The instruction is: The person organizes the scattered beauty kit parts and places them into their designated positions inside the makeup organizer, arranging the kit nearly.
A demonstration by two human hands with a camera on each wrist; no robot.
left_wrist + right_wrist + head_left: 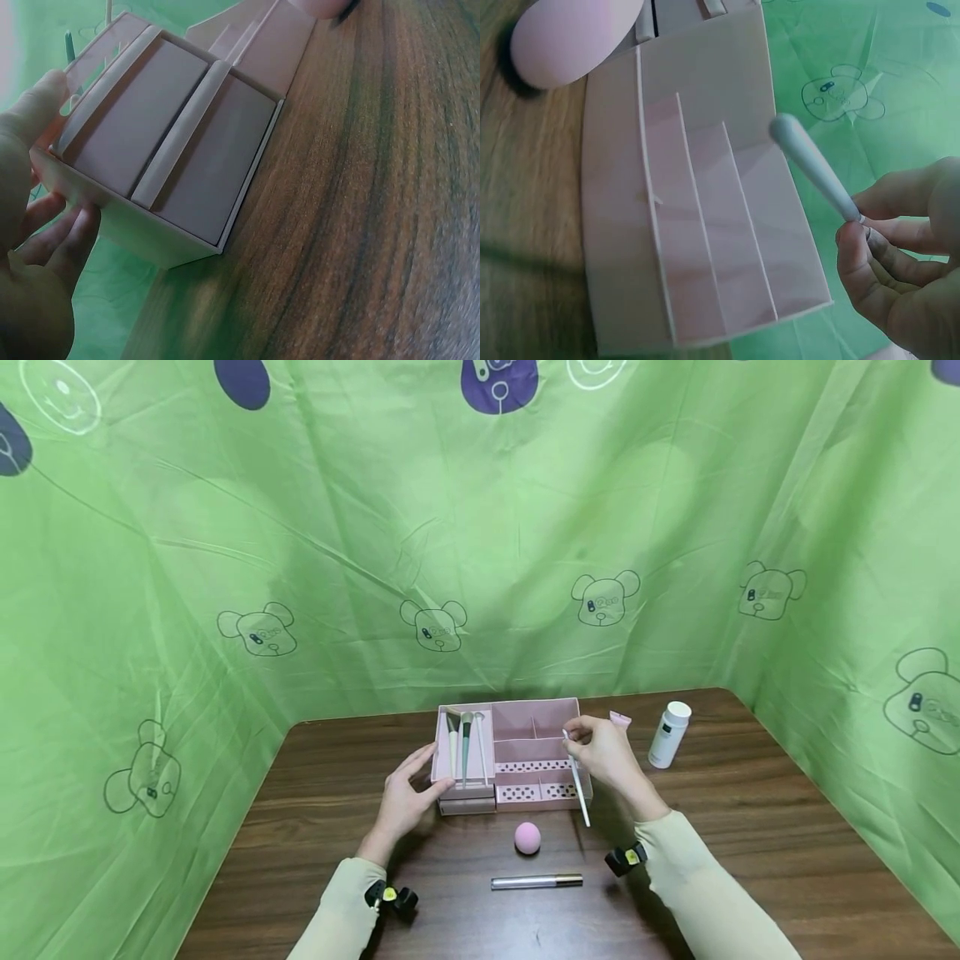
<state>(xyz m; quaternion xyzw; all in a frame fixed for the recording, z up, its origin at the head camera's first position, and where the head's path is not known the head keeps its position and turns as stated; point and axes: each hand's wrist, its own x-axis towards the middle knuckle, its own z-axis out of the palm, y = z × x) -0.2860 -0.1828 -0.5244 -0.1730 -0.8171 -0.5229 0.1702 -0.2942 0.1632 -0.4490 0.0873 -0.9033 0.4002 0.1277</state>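
A pink makeup organizer (513,728) stands on the table, with several brushes (466,743) in its left tray. My left hand (403,800) holds its left front corner, thumb at the top edge and fingers against the side wall (127,217). In the left wrist view, two drawers (214,150) show on the organizer's front. Over the organizer's right side, my right hand (606,752) pinches a slim white makeup brush (579,789) near its upper end. Its rounded handle (810,161) points away from the fingertips in the right wrist view; the fingers hide its other end.
A pink makeup sponge (527,837) sits in front of the organizer, with a silver cosmetic tube (525,882) nearer the front. At the right stands a white bottle (670,735). A pink tube (620,719) is partly behind my right hand. Green curtains (480,543) surround the table.
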